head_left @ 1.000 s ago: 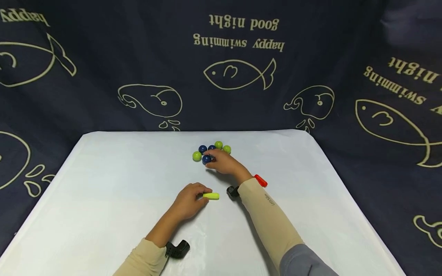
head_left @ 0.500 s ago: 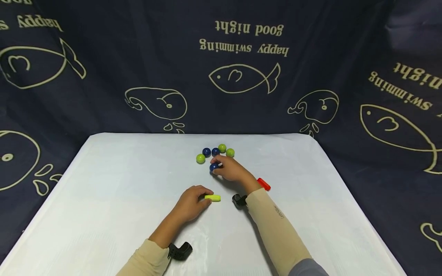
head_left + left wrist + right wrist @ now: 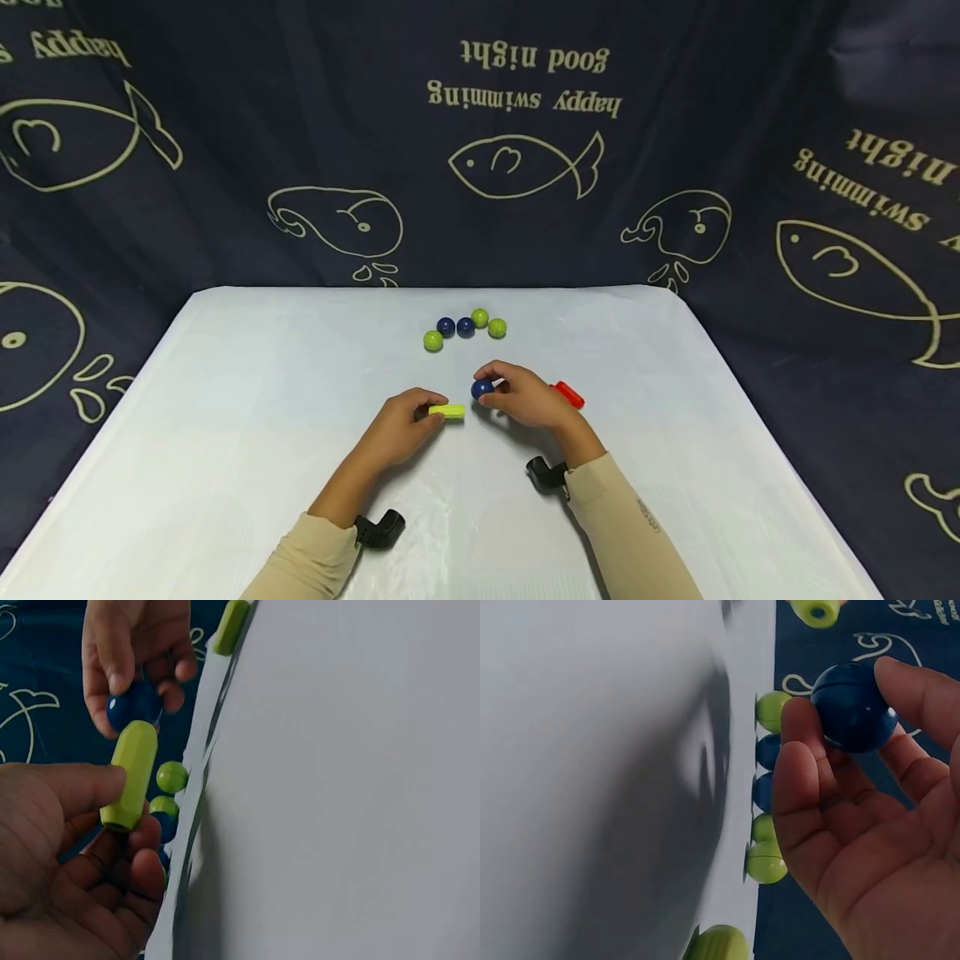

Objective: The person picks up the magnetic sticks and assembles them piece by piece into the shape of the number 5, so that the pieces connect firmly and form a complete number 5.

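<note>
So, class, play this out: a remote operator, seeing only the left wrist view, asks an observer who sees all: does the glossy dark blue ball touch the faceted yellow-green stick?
Observer: No, the head view shows the glossy dark blue ball apart from the faceted yellow-green stick.
Operator: Is the stick's end nearest that ball hollow?
Observer: The right wrist view shows a round hole there.
Operator: What lies beyond, partly hidden from me?
Observer: Five: three glossy green balls and two dark blue balls.

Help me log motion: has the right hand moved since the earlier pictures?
Yes: the right hand has drawn back and rightward, away from the tabletop's far left corner.
</note>
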